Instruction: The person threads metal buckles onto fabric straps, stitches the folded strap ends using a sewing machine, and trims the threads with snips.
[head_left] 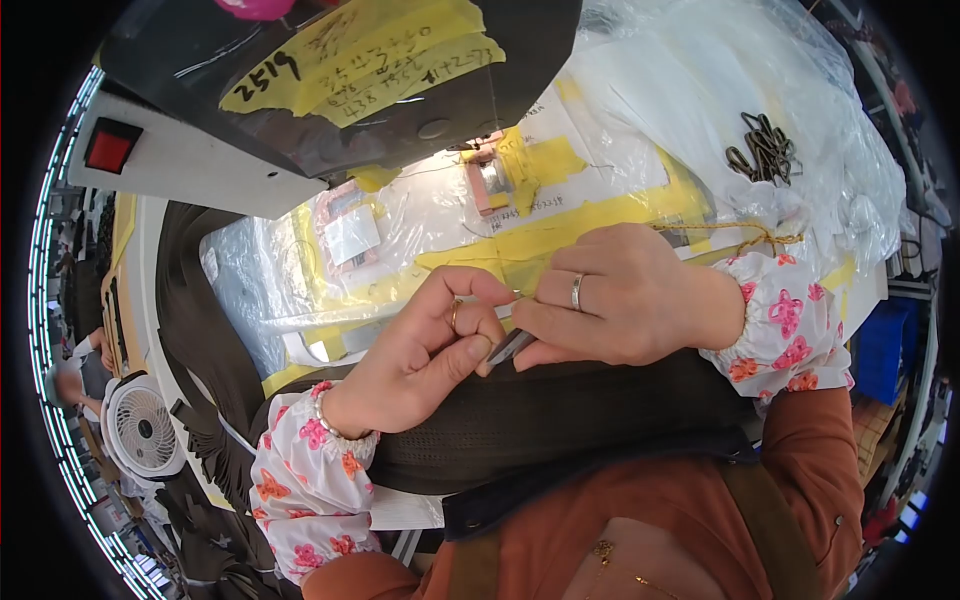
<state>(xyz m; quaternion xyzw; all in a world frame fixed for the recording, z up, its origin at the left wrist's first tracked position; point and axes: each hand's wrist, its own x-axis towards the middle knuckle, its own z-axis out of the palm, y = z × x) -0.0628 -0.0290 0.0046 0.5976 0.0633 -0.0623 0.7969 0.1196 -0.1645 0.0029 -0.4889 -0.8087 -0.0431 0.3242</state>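
Note:
My right hand, with a ring on one finger, is closed around a slim grey metal tool that looks like thread snips. Its tip points down and left to the fingers of my left hand. That hand has thumb and forefinger pinched together near the tip; whatever is between them is too small to make out. Below both hands, dark brown perforated straps lie in a thick bundle across the front of the work surface.
A sewing machine head with handwritten yellow tape overhangs the taped work plate. Several metal hooks rest on clear plastic sheeting at the right. More dark straps hang at left, near a white fan.

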